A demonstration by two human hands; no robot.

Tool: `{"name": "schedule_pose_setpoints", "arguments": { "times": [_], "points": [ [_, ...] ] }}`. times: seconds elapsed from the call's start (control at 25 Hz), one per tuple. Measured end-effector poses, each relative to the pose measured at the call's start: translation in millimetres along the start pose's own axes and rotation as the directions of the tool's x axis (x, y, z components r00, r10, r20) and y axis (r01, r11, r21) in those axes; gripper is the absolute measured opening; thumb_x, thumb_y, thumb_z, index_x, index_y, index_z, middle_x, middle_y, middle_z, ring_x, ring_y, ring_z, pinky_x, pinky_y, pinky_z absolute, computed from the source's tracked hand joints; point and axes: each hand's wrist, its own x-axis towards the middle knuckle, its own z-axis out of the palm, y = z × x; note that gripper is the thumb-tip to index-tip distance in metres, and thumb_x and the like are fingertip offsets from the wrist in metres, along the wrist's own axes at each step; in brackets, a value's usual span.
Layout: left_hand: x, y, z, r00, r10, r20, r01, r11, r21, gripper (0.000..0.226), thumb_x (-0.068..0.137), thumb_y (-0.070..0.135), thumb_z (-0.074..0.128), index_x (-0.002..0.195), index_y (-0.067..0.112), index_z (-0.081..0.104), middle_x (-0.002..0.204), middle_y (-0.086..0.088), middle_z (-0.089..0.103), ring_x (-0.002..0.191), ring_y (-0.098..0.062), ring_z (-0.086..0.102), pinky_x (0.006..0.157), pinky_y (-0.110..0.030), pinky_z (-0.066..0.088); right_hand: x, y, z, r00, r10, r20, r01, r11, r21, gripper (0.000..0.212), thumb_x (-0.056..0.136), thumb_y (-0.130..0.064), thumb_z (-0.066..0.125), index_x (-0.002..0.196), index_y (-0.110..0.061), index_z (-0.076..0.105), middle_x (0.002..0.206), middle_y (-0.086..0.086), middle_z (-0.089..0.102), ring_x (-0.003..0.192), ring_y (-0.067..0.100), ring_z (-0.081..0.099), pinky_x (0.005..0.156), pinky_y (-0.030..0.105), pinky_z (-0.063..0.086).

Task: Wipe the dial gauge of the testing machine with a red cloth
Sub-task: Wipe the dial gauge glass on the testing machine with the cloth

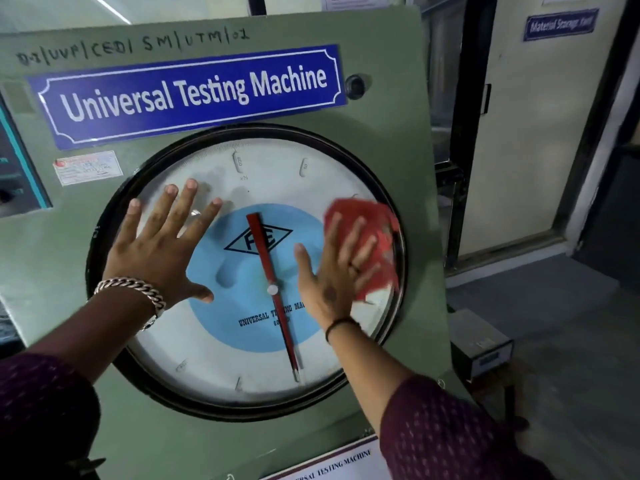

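Note:
The round dial gauge (242, 362) with a black rim, white face, blue centre and red pointer fills the front of the green testing machine (381, 109). My left hand (162, 244) lies flat on the glass at the left, fingers spread, holding nothing. My right hand (339, 268) presses the crumpled red cloth (375, 233) flat against the glass at the dial's right edge, fingers extended over the cloth. Part of the cloth is hidden under my palm and fingers.
A blue "Universal Testing Machine" sign (194, 95) sits above the dial. To the right is a doorway with a black frame (464, 133) and a pale door (540, 133). A small grey box (481, 344) stands low beside the machine.

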Motion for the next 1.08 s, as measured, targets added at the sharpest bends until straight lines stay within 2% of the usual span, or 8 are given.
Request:
{"name": "schedule_pose_setpoints", "arguments": {
  "times": [0.16, 0.24, 0.4, 0.52, 0.64, 0.84, 1.0, 1.08],
  "points": [
    [-1, -1, 2, 1.000, -0.019, 0.016, 0.018, 0.999, 0.035, 0.175, 0.039, 0.077, 0.097, 0.173, 0.039, -0.010, 0.183, 0.000, -0.013, 0.169, -0.026, -0.004, 0.134, -0.062, 0.005, 8, -6, -2, 0.770, -0.635, 0.058, 0.626, 0.736, -0.258, 0.089, 0.098, -0.084, 0.046, 0.176, -0.047, 0.024, 0.189, -0.006, 0.004, 0.174, 0.037, -0.004, 0.130, 0.080, 0.000],
    [-5, -2, 5, 0.999, -0.043, 0.010, 0.043, 0.998, 0.036, 0.175, 0.042, 0.079, 0.095, 0.171, 0.039, -0.017, 0.183, 0.001, -0.015, 0.169, -0.024, -0.007, 0.134, -0.061, 0.004, -6, 35, -14, 0.759, -0.644, 0.095, 0.641, 0.714, -0.282, 0.087, 0.099, -0.079, 0.051, 0.175, -0.045, 0.027, 0.188, -0.003, 0.013, 0.174, 0.038, 0.004, 0.127, 0.081, 0.012],
    [-14, 1, 15, 0.995, -0.096, -0.025, 0.095, 0.995, -0.033, 0.179, 0.042, 0.081, 0.094, 0.168, 0.038, -0.026, 0.181, 0.005, -0.021, 0.168, -0.023, -0.008, 0.134, -0.061, 0.004, 46, -17, -23, 0.874, -0.485, -0.008, 0.467, 0.845, -0.260, 0.090, 0.101, -0.083, 0.038, 0.178, -0.043, 0.015, 0.189, -0.002, 0.003, 0.173, 0.041, -0.001, 0.131, 0.077, 0.000],
    [-17, 1, 23, 0.990, -0.135, -0.034, 0.133, 0.990, -0.055, 0.180, 0.042, 0.083, 0.091, 0.169, 0.033, -0.026, 0.180, 0.006, -0.023, 0.168, -0.021, -0.006, 0.134, -0.060, 0.005, 59, -66, -9, 0.625, -0.771, 0.122, 0.757, 0.560, -0.337, 0.085, 0.102, -0.084, 0.040, 0.176, -0.047, 0.022, 0.189, -0.007, 0.011, 0.174, 0.036, 0.004, 0.131, 0.077, 0.003],
    [-28, 0, 30, 0.982, -0.186, -0.009, 0.185, 0.979, -0.085, 0.177, 0.046, 0.087, 0.087, 0.169, 0.028, -0.025, 0.180, 0.008, -0.021, 0.168, -0.020, -0.007, 0.135, -0.056, 0.000, 45, -1, -24, 0.445, -0.863, 0.240, 0.868, 0.349, -0.354, 0.082, 0.100, -0.080, 0.050, 0.174, -0.050, 0.031, 0.187, -0.010, 0.019, 0.174, 0.032, 0.009, 0.127, 0.077, 0.019],
    [-34, 13, 39, 0.967, -0.253, 0.023, 0.254, 0.959, -0.123, 0.179, 0.045, 0.088, 0.086, 0.170, 0.024, -0.025, 0.181, 0.004, -0.024, 0.166, -0.023, -0.021, 0.133, -0.060, -0.007, 85, -43, -38, 0.664, -0.738, 0.118, 0.715, 0.582, -0.387, 0.087, 0.100, -0.083, 0.042, 0.176, -0.045, 0.024, 0.189, -0.006, 0.009, 0.174, 0.037, 0.003, 0.132, 0.073, 0.002],
    [-43, 20, 45, 0.948, -0.316, 0.035, 0.316, 0.926, -0.205, 0.178, 0.045, 0.087, 0.087, 0.170, 0.024, -0.023, 0.181, 0.006, -0.022, 0.166, -0.021, -0.020, 0.134, -0.057, -0.005, 53, -40, -13, 0.349, -0.879, 0.325, 0.914, 0.242, -0.327, 0.083, 0.102, -0.084, 0.039, 0.175, -0.049, 0.025, 0.188, -0.010, 0.014, 0.174, 0.033, 0.008, 0.131, 0.076, 0.011],
    [-53, 21, 49, 0.939, -0.340, 0.056, 0.343, 0.909, -0.237, 0.176, 0.050, 0.083, 0.089, 0.169, 0.025, -0.026, 0.180, 0.007, -0.025, 0.165, -0.019, -0.023, 0.135, -0.055, -0.004, 53, 5, -36, 0.286, -0.874, 0.392, 0.938, 0.170, -0.303, 0.081, 0.101, -0.083, 0.043, 0.174, -0.051, 0.027, 0.187, -0.012, 0.018, 0.174, 0.031, 0.011, 0.129, 0.075, 0.019]
  ]
}}
